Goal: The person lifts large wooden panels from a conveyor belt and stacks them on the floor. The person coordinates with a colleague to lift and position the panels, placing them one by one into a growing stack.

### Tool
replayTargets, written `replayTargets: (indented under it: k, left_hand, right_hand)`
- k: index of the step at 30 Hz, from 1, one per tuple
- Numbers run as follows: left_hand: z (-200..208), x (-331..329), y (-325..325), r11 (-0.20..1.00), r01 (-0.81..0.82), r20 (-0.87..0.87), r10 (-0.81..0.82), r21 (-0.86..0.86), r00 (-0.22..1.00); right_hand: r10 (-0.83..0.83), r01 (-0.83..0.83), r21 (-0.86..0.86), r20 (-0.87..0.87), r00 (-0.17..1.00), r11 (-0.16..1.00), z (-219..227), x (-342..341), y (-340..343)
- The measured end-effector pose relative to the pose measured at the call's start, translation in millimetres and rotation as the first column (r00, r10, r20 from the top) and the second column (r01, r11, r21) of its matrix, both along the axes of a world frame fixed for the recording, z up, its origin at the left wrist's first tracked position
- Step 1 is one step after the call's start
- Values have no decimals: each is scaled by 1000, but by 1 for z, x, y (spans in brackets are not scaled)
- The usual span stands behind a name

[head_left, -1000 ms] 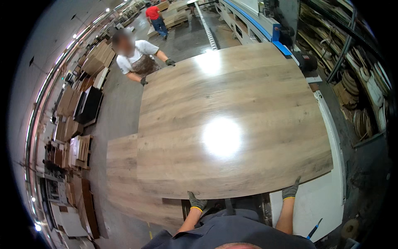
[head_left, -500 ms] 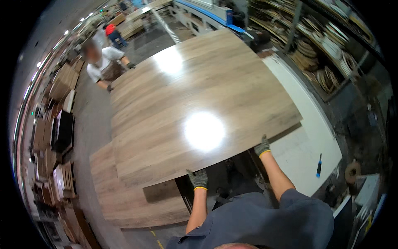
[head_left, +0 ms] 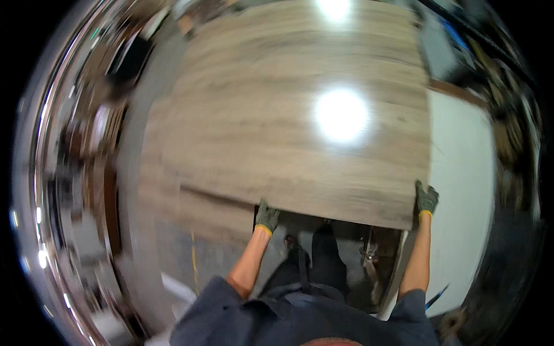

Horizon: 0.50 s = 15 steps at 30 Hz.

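A large wood-grain board (head_left: pixel 259 98) lies before me, overlapping a similar lower board (head_left: pixel 213 216) at the left. My left hand (head_left: pixel 266 218), in a grey-green glove with a yellow cuff, is closed on the upper board's near edge. Some of its fingers are hidden there. At the near right corner, my right hand (head_left: pixel 427 199), gloved alike, rests against the board's side edge, its fingers apart. The white surface (head_left: pixel 461 173) extends to the right of that hand.
A blue-handled tool (head_left: pixel 437 297) lies on the white surface near my right forearm. At the far left edge of the board stands a co-worker (head_left: pixel 199 8), blurred and cut off. Stacked panels (head_left: pixel 101 130) line the left side. A dark gap opens before my legs.
My view has turned and dropped toward the near edge. The upper board now lies more squarely over the lower one. My right hand has moved from the near edge to the right side edge.
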<state>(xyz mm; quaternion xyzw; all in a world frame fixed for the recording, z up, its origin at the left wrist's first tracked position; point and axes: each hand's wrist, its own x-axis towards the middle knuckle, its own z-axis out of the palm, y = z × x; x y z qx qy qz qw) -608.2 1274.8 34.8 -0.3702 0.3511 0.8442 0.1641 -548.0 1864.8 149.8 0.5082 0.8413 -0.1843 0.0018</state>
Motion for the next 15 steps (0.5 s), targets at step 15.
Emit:
replayTargets:
  k: [15]
  left_hand:
    - [-34,20,-67,966,-149,186,190,-212,964]
  right_hand:
    - [-141,-37,-309,-534,834,950,-47,14,-62]
